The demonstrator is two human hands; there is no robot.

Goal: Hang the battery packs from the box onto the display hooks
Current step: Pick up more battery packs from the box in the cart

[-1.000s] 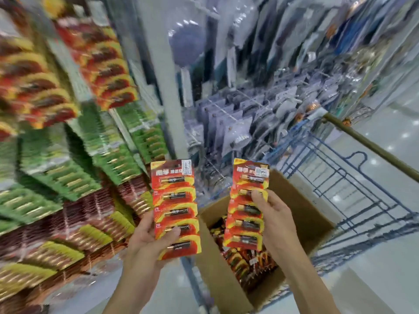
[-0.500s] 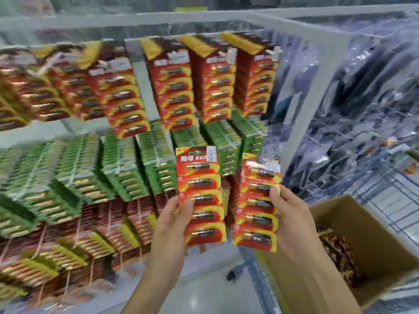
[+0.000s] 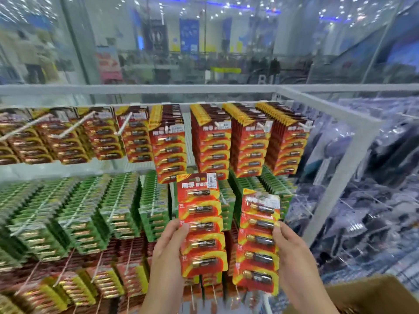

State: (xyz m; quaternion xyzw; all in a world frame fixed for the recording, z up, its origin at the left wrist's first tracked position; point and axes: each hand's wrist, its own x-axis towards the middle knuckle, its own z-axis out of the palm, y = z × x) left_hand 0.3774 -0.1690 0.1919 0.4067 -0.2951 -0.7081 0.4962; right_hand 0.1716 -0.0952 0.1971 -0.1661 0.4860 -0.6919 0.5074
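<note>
Risk, hooks (image 3: 77,125): we judge a small hang hole may miss the thin prong, so a pack could drop; crowded right-hand rows leave little room.
Left hand (image 3: 169,245): pinches the left pack (image 3: 201,225) by its left edge, thumb on front.
Right pack (image 3: 258,243): just beside it, lower, slightly tilted; both sit below the top hooks.
Right hand (image 3: 292,252): grips that pack's right edge.
Box (image 3: 374,293): lower right, near the right wrist.

L red card battery strip (image 3: 201,225) sits higher than R strip (image 3: 258,243), both in front of white metal hook rack (image 3: 328,106); brown cardboard box (image 3: 374,295) btm R.
</note>
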